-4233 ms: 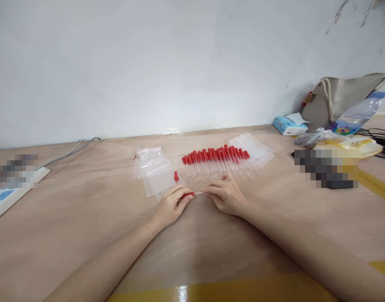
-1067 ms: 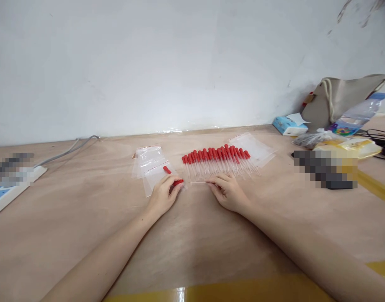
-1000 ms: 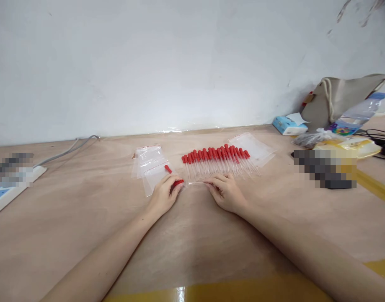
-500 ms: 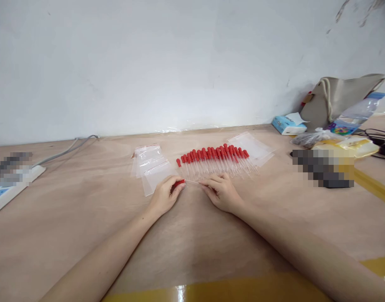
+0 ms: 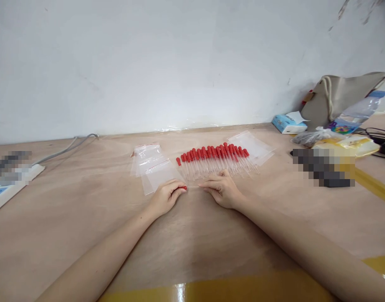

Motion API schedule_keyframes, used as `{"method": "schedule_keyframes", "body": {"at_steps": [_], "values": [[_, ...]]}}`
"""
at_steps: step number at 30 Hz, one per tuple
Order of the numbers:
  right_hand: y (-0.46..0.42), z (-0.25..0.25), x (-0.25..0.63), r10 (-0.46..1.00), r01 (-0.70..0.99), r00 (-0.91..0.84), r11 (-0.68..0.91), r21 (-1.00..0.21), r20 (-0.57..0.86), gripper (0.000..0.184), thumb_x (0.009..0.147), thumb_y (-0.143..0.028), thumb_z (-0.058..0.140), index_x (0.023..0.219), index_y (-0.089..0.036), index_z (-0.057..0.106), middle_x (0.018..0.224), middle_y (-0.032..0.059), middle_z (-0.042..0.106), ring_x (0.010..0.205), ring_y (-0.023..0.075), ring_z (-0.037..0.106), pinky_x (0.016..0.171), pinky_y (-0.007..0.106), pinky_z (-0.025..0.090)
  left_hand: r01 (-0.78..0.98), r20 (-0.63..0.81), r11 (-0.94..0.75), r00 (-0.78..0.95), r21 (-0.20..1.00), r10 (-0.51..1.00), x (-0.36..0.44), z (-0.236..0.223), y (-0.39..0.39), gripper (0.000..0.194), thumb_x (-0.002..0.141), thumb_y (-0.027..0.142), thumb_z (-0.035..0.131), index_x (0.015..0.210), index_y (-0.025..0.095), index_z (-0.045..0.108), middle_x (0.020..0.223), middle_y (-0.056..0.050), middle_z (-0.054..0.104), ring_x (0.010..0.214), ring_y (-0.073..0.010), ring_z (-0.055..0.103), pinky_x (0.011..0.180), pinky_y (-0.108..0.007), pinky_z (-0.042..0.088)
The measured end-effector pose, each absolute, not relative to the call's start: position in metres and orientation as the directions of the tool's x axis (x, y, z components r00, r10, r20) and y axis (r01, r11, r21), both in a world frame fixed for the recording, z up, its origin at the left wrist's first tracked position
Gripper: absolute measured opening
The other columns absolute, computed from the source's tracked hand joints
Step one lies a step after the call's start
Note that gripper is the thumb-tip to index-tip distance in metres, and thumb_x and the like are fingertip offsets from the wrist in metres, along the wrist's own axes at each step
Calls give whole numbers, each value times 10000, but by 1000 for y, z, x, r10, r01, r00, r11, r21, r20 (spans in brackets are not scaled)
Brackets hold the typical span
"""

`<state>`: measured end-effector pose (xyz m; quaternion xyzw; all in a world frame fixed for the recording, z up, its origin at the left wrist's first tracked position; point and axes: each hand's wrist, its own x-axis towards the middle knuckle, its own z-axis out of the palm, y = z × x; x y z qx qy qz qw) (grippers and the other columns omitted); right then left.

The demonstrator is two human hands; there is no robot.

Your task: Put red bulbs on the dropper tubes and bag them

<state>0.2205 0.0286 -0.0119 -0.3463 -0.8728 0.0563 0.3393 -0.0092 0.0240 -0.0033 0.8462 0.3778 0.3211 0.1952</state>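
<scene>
Barely visible, a red bulb [image 5: 184, 188] is pinched between the thumb and fingers of the left grip [image 5: 167, 195], while a clear tube [image 5: 193, 186] is nipped at its far end by the right grip [image 5: 222, 189]. The narrow gap between the two grips is bridged by the tube; whether its other end is seated in the bulb cannot be told. Just beyond the right grip, a row of red-topped droppers [image 5: 211, 152] is laid side by side on the tabletop [image 5: 179, 251], red ends pointed away from it. Clear bags [image 5: 159, 173] are spread just beyond the left grip. Well to the right of the right grip, a tissue box [image 5: 288, 124], a bottle [image 5: 357, 112] and a tote [image 5: 343, 98] are grouped by the wall [image 5: 179, 63].
</scene>
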Motion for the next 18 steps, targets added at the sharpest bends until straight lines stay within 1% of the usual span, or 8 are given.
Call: {"method": "schedule_keyframes", "body": {"at_steps": [3,5,8,10,14,18], "values": [[30,-11,222,629,574,-552,763,-297,547,210,830,-175,452,908,-224,640,821,11,663,702,109,557,704,308,220,493,370,-663,568,563,736,-9,-2,24,154,875,214,425,866,176,574,819,-24,597,771,-125,551,714,-242,426],[30,-9,223,617,594,-565,765,-249,548,233,830,-160,436,913,-236,640,826,11,661,703,112,547,700,312,209,495,353,-678,598,544,720,-8,-1,24,166,879,220,416,878,177,577,823,-30,596,777,-130,550,716,-249,426],[29,-7,223,597,624,-572,762,-175,563,255,838,-153,409,905,-242,639,805,8,652,680,111,523,687,317,193,514,350,-690,609,510,712,-6,1,23,171,880,233,415,884,175,576,820,-37,587,772,-136,545,710,-256,425],[26,-6,220,591,635,-569,758,-151,571,247,844,-168,400,886,-226,636,759,8,640,647,106,500,671,313,186,531,359,-692,600,489,715,-5,1,22,167,880,235,413,883,172,568,813,-37,576,760,-134,538,701,-255,423],[21,-8,214,617,653,-568,741,-159,545,239,853,-205,387,833,-190,625,694,15,615,583,100,444,653,307,179,546,377,-707,602,449,704,-4,-1,21,157,874,251,423,869,166,555,780,-34,552,713,-131,517,659,-252,419],[17,-9,209,680,667,-548,707,-236,486,251,864,-227,368,813,-173,607,700,23,620,585,106,447,659,300,183,515,388,-730,624,449,679,-5,-2,21,154,871,243,426,883,166,558,795,-39,560,731,-135,518,670,-261,421]]}}
